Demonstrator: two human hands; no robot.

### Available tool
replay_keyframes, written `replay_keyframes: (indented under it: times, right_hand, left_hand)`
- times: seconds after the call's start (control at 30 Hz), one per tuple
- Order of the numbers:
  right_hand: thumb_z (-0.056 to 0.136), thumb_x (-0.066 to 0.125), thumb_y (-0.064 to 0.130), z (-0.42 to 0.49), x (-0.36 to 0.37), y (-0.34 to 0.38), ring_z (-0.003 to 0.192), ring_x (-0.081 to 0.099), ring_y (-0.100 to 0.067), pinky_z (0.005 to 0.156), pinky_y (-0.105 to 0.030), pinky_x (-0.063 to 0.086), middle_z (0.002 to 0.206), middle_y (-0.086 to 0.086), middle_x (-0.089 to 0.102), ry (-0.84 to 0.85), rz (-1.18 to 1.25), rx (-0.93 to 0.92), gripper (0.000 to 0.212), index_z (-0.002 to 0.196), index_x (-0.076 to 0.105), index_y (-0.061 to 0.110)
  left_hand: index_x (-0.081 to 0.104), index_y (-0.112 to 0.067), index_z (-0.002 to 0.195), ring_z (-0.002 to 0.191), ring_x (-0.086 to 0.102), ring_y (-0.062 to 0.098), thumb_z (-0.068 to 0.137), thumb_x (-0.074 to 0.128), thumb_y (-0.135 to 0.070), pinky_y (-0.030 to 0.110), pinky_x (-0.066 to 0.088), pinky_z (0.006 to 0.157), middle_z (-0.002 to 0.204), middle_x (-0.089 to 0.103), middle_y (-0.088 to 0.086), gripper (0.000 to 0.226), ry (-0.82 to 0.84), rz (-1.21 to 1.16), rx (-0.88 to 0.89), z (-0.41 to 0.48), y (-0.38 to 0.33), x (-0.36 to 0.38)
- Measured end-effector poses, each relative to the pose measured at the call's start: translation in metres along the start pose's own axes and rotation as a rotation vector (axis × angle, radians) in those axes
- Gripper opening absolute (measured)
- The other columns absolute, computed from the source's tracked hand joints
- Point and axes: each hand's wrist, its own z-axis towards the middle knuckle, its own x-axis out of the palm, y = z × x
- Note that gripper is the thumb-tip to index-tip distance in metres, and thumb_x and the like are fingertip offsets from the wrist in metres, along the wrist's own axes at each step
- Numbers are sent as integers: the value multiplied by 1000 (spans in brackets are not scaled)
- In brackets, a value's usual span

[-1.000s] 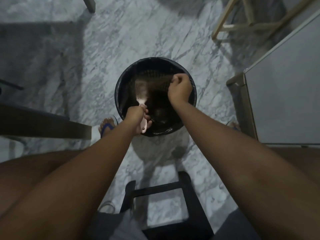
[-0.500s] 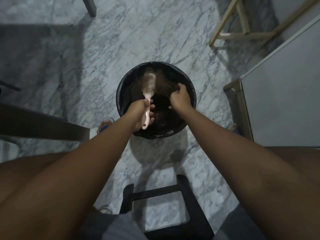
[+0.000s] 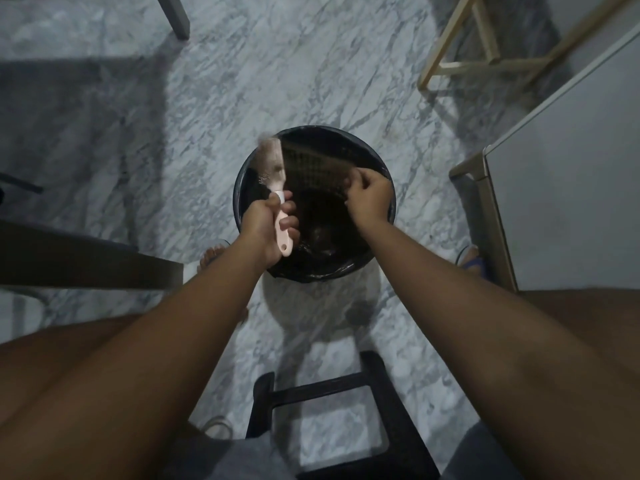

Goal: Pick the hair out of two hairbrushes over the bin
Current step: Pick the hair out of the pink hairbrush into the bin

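Note:
A round black bin [image 3: 347,268] with a mesh wall and a dark liner stands on the marble floor between my feet. My left hand [image 3: 266,228] grips the pink handle of a hairbrush [image 3: 272,161]. The brush head is blurred, matted with pale hair, and tilts up over the bin's left rim. My right hand [image 3: 369,195] hovers over the right side of the bin, apart from the brush. Its fingertips are pinched together on what looks like a small dark tuft of hair [image 3: 346,183]. No second brush is in view.
A black stool [image 3: 391,403] stands close in front of me. A white cabinet [image 3: 571,202] is at the right, a wooden frame [image 3: 485,64] at the back right, a dark table edge [image 3: 86,265] at the left. My feet in blue sandals [image 3: 472,259] flank the bin.
My left hand swung the brush head leftward to the bin's left rim. My right hand left the brush, dipped into the bin, then rose a little at its right side.

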Motion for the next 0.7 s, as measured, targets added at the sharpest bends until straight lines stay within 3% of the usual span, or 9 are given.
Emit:
replay_keyframes:
  times: [0.1, 0.17, 0.3, 0.37, 0.43, 0.5, 0.57, 0.63, 0.7]
  right_hand:
    - [100, 47, 22, 9, -7, -4, 77, 70, -29, 72, -53, 59, 77, -1, 69, -234, 120, 111, 24, 85, 64, 17]
    - [100, 43, 17, 10, -11, -6, 77, 70, -32, 72, -54, 60, 81, -5, 68, -240, 62, 153, 20, 88, 58, 17]
    - [92, 56, 2, -9, -17, 0, 89, 70, -37, 79, -52, 60, 108, -26, 67, 424, -415, 310, 6, 97, 60, 3]
    - [91, 61, 15, -14, -19, 2, 117, 59, -41, 96, -45, 53, 133, -28, 54, 649, -731, 286, 48, 133, 47, -4]
    - [87, 64, 25, -14, -18, 7, 142, 32, -42, 116, -45, 34, 158, -24, 22, 679, -801, 182, 94, 156, 5, 4]
    - [85, 64, 23, -13, -13, 11, 148, 23, -37, 121, -45, 26, 163, -18, 14, 580, -633, -20, 98, 158, 1, 10]
    - [90, 59, 18, -14, -7, 17, 142, 38, -28, 117, -43, 35, 156, -14, 36, 495, -316, -99, 76, 156, 23, 13]
    - [98, 55, 25, -21, -2, 28, 126, 55, -22, 103, -46, 50, 143, -9, 54, 510, 7, 63, 55, 150, 40, 17]
    - [100, 53, 36, -26, -2, 37, 111, 67, -21, 89, -43, 57, 127, -8, 67, 625, 138, 182, 43, 138, 55, 14]
  left_hand:
    - [52, -16, 100, 39, 29, 6, 98, 34, -13, 17, 26, 43, 64, 42, -7, 18, -48, -83, 50, 2, -1, -6]
    - [52, -16, 102, 40, 29, 7, 99, 35, -15, 18, 25, 44, 64, 42, -7, 18, -65, -37, 60, 3, -3, -12]
    - [54, -16, 105, 42, 30, 7, 105, 34, -26, 21, 26, 45, 67, 43, -7, 22, -46, 90, 43, 3, -5, -17]
    - [56, -17, 105, 43, 31, 7, 106, 34, -28, 20, 27, 44, 68, 45, -7, 24, -37, 153, 34, 2, -4, -16]
    - [57, -17, 108, 45, 31, 7, 105, 35, -27, 21, 29, 44, 69, 47, -7, 24, -24, 217, 35, 2, -2, -14]
    - [57, -17, 111, 46, 32, 7, 104, 37, -27, 22, 30, 44, 69, 48, -6, 24, -8, 259, 28, 3, 0, -14]
    - [57, -18, 112, 46, 33, 7, 103, 37, -26, 21, 31, 44, 70, 48, -6, 23, 10, 288, 15, 4, 2, -12]
    - [57, -19, 111, 46, 34, 7, 101, 38, -26, 21, 31, 44, 70, 48, -7, 23, 27, 312, -1, 4, 4, -10]
    - [57, -19, 106, 46, 33, 7, 99, 39, -26, 21, 31, 42, 71, 47, -6, 21, 56, 325, -9, 5, 5, -8]
